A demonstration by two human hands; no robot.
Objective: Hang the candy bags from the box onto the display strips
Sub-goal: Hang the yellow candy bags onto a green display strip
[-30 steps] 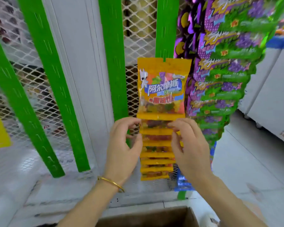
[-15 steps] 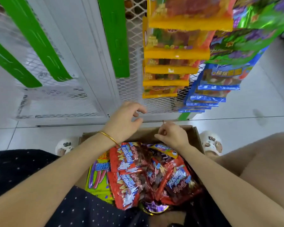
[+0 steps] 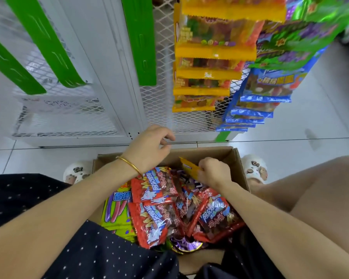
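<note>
Head view: a cardboard box [image 3: 235, 158] on the floor holds red candy bags [image 3: 155, 210] and a yellow-green bag [image 3: 117, 208]. The right hand [image 3: 214, 172] pinches a yellow candy bag [image 3: 189, 168] at the box's far end; the left hand [image 3: 149, 150] hovers just beside it, loosely curled, holding nothing.

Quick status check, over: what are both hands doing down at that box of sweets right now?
Right hand pinching a yellow candy bag in the cardboard box. Left hand hovering above, loosely curled, holding nothing. Nothing in the way.
</note>
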